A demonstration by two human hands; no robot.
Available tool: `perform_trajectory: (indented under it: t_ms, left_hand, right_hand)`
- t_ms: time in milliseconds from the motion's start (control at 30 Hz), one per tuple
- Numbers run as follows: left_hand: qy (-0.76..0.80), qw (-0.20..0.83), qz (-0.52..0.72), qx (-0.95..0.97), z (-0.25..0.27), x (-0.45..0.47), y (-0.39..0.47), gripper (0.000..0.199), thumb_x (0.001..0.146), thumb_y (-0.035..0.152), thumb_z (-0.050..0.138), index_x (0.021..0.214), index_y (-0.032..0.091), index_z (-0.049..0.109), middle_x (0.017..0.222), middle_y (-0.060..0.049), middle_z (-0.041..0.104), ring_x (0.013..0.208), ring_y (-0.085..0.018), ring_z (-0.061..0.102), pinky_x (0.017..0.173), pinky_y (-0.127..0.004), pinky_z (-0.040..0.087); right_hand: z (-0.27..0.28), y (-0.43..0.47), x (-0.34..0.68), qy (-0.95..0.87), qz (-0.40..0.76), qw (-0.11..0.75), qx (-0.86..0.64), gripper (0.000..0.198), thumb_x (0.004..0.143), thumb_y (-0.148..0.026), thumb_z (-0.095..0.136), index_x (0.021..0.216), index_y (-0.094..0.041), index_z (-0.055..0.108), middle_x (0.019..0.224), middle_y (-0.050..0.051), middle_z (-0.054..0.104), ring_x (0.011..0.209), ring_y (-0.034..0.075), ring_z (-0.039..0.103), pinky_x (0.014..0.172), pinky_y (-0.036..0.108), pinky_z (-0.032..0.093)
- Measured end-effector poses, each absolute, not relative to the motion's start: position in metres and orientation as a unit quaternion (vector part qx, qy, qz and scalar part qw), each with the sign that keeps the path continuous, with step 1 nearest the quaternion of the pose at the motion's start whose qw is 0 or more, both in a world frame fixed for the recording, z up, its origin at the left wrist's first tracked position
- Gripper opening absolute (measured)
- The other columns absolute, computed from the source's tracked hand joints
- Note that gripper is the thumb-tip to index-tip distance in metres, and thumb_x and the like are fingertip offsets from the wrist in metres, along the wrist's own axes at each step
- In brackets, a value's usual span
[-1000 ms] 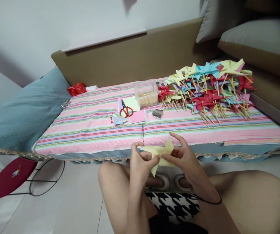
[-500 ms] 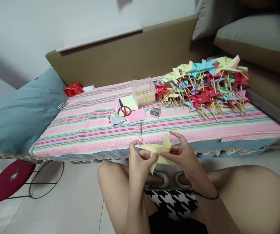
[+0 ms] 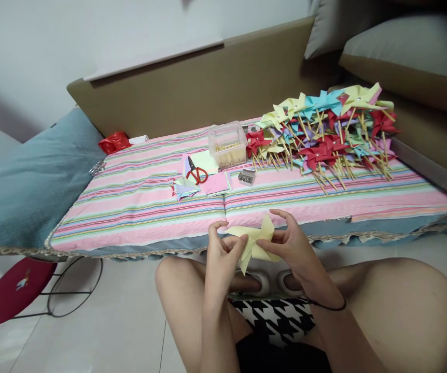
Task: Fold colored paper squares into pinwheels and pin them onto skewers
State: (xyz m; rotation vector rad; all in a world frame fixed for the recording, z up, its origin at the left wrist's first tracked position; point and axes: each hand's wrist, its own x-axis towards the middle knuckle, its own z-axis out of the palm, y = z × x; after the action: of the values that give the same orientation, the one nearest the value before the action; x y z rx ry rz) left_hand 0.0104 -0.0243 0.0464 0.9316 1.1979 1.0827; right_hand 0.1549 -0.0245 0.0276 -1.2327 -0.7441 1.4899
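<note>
A pale yellow paper pinwheel point(image 3: 255, 242), without a stick, is held above my lap, just off the front edge of the striped cloth. My left hand point(image 3: 223, 249) pinches its left side between thumb and fingers. On the other side my right hand point(image 3: 288, 239) grips it, thumb pressed near the folded centre. Further back lie red-handled scissors point(image 3: 197, 175) on sheets of coloured paper point(image 3: 216, 182). A small open box of metal pins point(image 3: 246, 177) sits right of them, and a clear plastic box point(image 3: 228, 145) of wooden sticks stands behind.
Finished pinwheels point(image 3: 324, 140) on sticks are heaped at the right of the striped cloth point(image 3: 138, 207). A red bag point(image 3: 115, 142) and a blue cushion point(image 3: 40, 181) are at the left. A dark red stool point(image 3: 17, 292) stands on the floor.
My left thumb has slid a little away from the pinwheel's centre to the left. The right hand keeps its hold; the view has shifted slightly.
</note>
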Motion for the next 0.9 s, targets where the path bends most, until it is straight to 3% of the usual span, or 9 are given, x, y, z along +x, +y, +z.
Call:
perform_trajectory:
  t_ms: [500,633,733,800,900]
  left_hand:
    - [0.556,0.575,0.47,0.373,0.028,0.01,-0.012,0.062,0.06,0.023,0.075,0.102,0.024,0.03,0.051,0.01,0.059,0.042,-0.011,0.053,0.048,-0.02,0.039]
    - [0.582,0.542,0.494,0.351,0.019,0.004,-0.005,0.064,0.059,0.024,0.076,0.103,0.023,0.03,0.053,0.008,0.061,0.045,-0.012,0.056,0.052,-0.022,0.042]
    - [0.599,0.512,0.52,0.329,0.011,-0.007,0.001,0.065,0.057,0.026,0.078,0.102,0.023,0.031,0.053,0.008,0.061,0.046,-0.012,0.057,0.053,-0.022,0.042]
    - [0.606,0.5,0.53,0.319,0.007,-0.015,0.004,0.065,0.056,0.027,0.079,0.101,0.024,0.032,0.051,0.009,0.06,0.044,-0.012,0.056,0.052,-0.021,0.041]
    - [0.618,0.483,0.534,0.316,0.003,-0.023,0.008,0.063,0.057,0.027,0.078,0.1,0.024,0.032,0.048,0.011,0.057,0.042,-0.009,0.052,0.052,-0.019,0.039]
  right_hand:
    - [0.013,-0.016,0.15,-0.315,0.622,0.512,-0.501,0.089,0.055,-0.033,0.083,0.127,-0.026,0.033,0.071,-0.001,0.072,0.064,0.022,0.069,0.06,0.033,0.053]
    - [0.005,-0.002,0.155,-0.364,0.62,0.491,-0.492,0.075,0.062,-0.038,0.08,0.125,-0.025,0.04,0.078,0.001,0.073,0.072,0.022,0.07,0.066,0.035,0.055]
    - [-0.005,0.03,0.172,-0.464,0.501,0.498,-0.535,0.041,0.076,-0.043,0.068,0.108,-0.021,0.057,0.087,0.006,0.073,0.082,0.023,0.069,0.075,0.038,0.054]
    - [-0.014,0.065,0.184,-0.57,0.314,0.496,-0.575,0.024,0.083,-0.04,0.058,0.089,-0.019,0.065,0.095,0.01,0.071,0.089,0.024,0.067,0.079,0.04,0.053]
    - [-0.022,0.126,0.194,-0.612,0.223,0.487,-0.582,0.011,0.076,-0.027,0.063,0.075,-0.018,0.069,0.112,0.012,0.065,0.112,0.029,0.054,0.1,0.05,0.037]
